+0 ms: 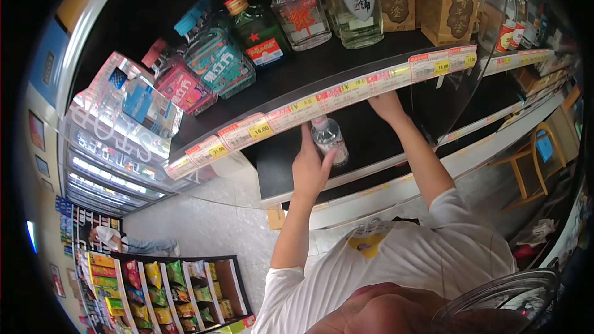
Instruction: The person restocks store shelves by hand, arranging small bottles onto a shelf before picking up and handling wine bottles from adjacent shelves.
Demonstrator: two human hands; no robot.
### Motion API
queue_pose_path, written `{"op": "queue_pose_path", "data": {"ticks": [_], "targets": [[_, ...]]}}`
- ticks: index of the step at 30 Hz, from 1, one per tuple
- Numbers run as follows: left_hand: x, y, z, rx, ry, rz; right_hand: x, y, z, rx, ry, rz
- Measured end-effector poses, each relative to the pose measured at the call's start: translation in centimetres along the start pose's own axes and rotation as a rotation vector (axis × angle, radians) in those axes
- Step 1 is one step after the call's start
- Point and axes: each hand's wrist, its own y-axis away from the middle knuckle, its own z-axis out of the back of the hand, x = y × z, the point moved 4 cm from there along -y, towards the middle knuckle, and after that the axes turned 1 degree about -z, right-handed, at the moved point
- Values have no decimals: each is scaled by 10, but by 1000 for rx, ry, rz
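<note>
On the lower black shelf (272,176) stands a small clear bottle (330,142) with a pale pinkish cap and a printed label. My left hand (310,167) is at the bottle's left side, fingers stretched out and thumb spread across near its base. Whether it presses on the glass I cannot tell. My right hand (388,106) reaches under the upper shelf's price strip (346,91), to the right of the bottle. That strip hides its fingertips and anything they may touch.
Above the strip, the upper shelf holds several liquor bottles, including a green one (257,31) and a clear one (357,9), plus brown paper-wrapped packages (448,6). A snack rack (232,291) stands lower left, near a person (133,242). A wooden chair (535,161) is at right.
</note>
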Motion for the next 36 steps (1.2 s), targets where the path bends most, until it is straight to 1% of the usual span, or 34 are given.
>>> {"op": "queue_pose_path", "data": {"ticks": [1, 2, 3, 5, 7, 9, 10, 11, 13, 14, 15, 17, 18, 20, 21, 23, 24, 25, 26, 27, 29, 30, 31, 34, 36], "targets": [[9, -1, 1, 41, 120, 98, 7, 13, 4, -37, -31, -7], [31, -6, 1, -1, 159, 59, 35, 24, 16, 30, -138, -60], [32, -15, 8, -23, 278, 71, 64, 36, 23, 98, -244, -116], [32, -40, 17, -202, 302, -34, 84, 62, 14, 243, -333, -57], [43, -71, 25, -169, -52, -74, 111, 81, 2, 316, -323, 142], [87, -107, 16, -197, -186, -296, 136, 95, -8, 362, -345, 113], [118, -125, 8, -213, -243, -391, 138, 100, -18, 276, -358, 136], [141, -138, 1, -232, -301, -487, 136, 104, -24, 273, -326, 116], [156, -157, -10, -439, -511, -683, 133, 105, -31, 261, -261, 82], [169, -169, -15, -485, -566, -729, 139, 103, -27, 201, -286, 148], [179, -180, -19, -535, -621, -773, 140, 104, -26, 205, -280, 142], [203, -203, -19, -509, -640, -749, 141, 105, -25, 219, -270, 126], [204, -204, -18, -401, -603, -639, 141, 106, -25, 209, -257, 136], [189, -182, -22, -478, -545, -709, 139, 106, -21, 203, -253, 125], [179, -173, -20, -513, -563, -751, 138, 105, -19, 203, -253, 121], [170, -159, -18, -581, -645, -843, 132, 101, -10, 239, -203, 28], [162, -152, -14, -530, -576, -777, 126, 100, -6, 260, -176, -19], [154, -146, -9, -486, -509, -709, 119, 98, 1, 205, -165, -11], [134, -136, 0, -365, -312, -524, 111, 94, 7, 188, -146, -40], [126, -126, 6, -324, -287, -441, 101, 89, 13, 173, -128, -65], [109, -106, 17, -249, -246, -270, 82, 80, 27, 3, -87, -8], [91, -94, 23, -230, -243, -204, 67, 73, 29, 21, -86, -82], [76, -83, 27, -209, -238, -139, 51, 66, 30, -9, -18, -127], [44, -52, 35, -292, -246, -36, 6, 42, 30, -73, 99, -137], [40, -36, 34, -321, -237, -43, -30, 25, 21, -79, 233, -162]]}}
